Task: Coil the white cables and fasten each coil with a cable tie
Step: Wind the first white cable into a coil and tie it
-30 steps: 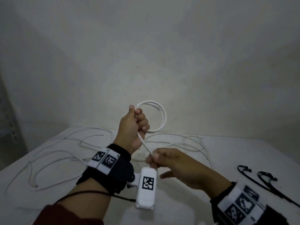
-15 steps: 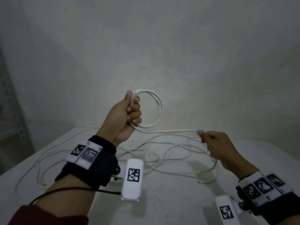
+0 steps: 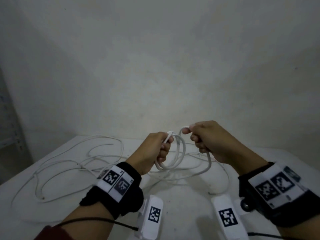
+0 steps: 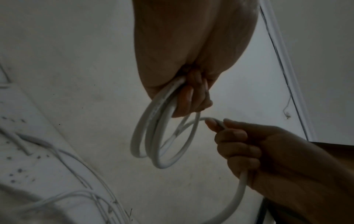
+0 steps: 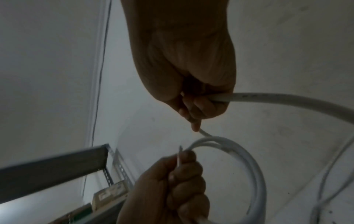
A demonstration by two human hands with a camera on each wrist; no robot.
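Note:
In the head view my left hand [image 3: 163, 144] is raised above the table and grips a small coil of white cable [image 3: 174, 159] of a few loops. Close to its right, my right hand [image 3: 191, 135] pinches the same cable and holds a fresh bend of it against the coil's top. The cable's slack [image 3: 209, 164] drops from the right fist toward the table. The left wrist view shows the coil [image 4: 153, 136] hanging from my curled left fingers [image 4: 189, 98], with the right hand [image 4: 239, 144] beside it. The right wrist view shows the cable [image 5: 287, 99] leaving my right hand [image 5: 197, 109].
Several loose white cables [image 3: 69, 161] sprawl over the white table [image 3: 173, 201], mostly left and under my hands. A plain wall stands close behind. A grey metal shelf [image 3: 8, 135] is at the far left edge.
My right hand has swung in from the far right to meet the left hand, bringing the stretched cable round as another loop. Both hands sit lower in the view.

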